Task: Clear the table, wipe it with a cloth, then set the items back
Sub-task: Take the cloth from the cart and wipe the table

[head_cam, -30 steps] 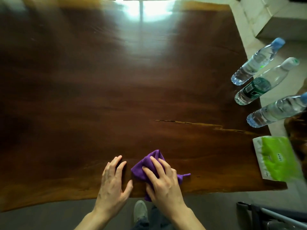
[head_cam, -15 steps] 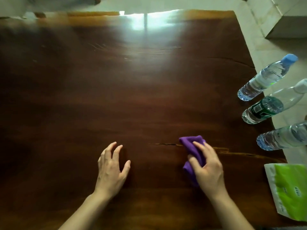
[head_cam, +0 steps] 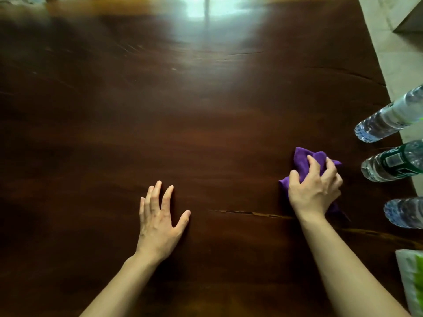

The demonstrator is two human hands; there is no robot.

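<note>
A dark wooden table point(head_cam: 183, 124) fills the view. My right hand point(head_cam: 314, 191) presses a crumpled purple cloth point(head_cam: 304, 160) onto the tabletop at the right, close to the bottles. My left hand point(head_cam: 160, 216) lies flat on the wood near the middle, fingers spread, holding nothing. Three clear water bottles stand along the right edge: a far one point(head_cam: 389, 117), a green-labelled middle one point(head_cam: 393, 162) and a near one point(head_cam: 405, 212). A green and white tissue pack point(head_cam: 412, 280) lies at the near right corner, partly cut off.
A long crack point(head_cam: 242, 212) runs across the wood between my hands. Light tiled floor point(head_cam: 398, 58) shows beyond the table's right edge. Window glare point(head_cam: 206, 10) brightens the far side of the tabletop.
My right hand has slid the purple cloth from the near edge outward and to the right, toward the bottles. My left hand has stayed flat on the table. The view has shifted forward.
</note>
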